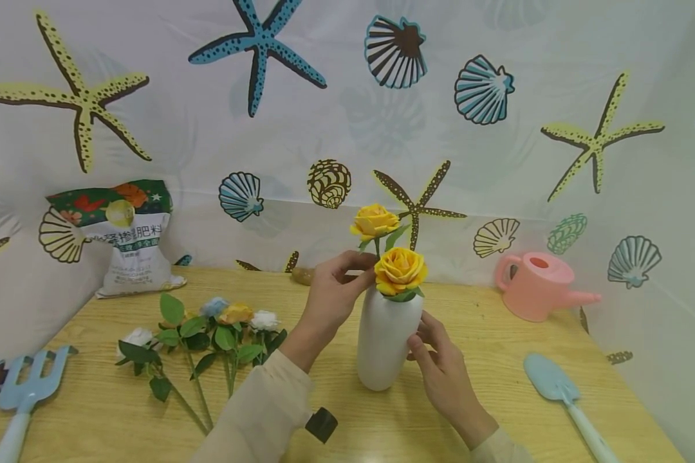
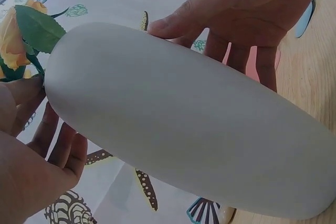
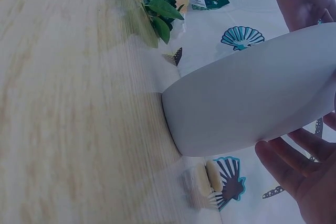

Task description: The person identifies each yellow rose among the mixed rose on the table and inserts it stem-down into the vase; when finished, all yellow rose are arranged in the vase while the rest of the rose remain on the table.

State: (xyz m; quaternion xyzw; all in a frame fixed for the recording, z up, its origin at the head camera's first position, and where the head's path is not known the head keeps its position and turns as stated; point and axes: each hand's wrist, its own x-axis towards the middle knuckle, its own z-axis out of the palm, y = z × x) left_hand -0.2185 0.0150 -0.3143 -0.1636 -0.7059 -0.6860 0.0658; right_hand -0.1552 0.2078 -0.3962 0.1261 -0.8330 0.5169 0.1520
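Observation:
A white vase (image 1: 384, 350) stands upright on the wooden table with two yellow roses at its mouth. The rear rose (image 1: 375, 222) rises higher; the front rose (image 1: 401, 270) sits low, close to the rim. My left hand (image 1: 337, 289) is at the vase mouth, thumb and fingertips pinching a yellow rose's stem (image 2: 38, 66); which rose it belongs to is hard to tell. Against the vase's lower right side, my right hand (image 1: 444, 376) holds it, thumb on the near side and fingers reaching behind. The stems inside the vase are hidden.
Left of the vase lie several artificial flowers (image 1: 226, 334), white, blue and orange. A light-blue hand fork (image 1: 31, 389) is at far left, a fertilizer bag (image 1: 136, 251) behind. On the right are a pink watering can (image 1: 535, 286) and a light-blue trowel (image 1: 550, 379).

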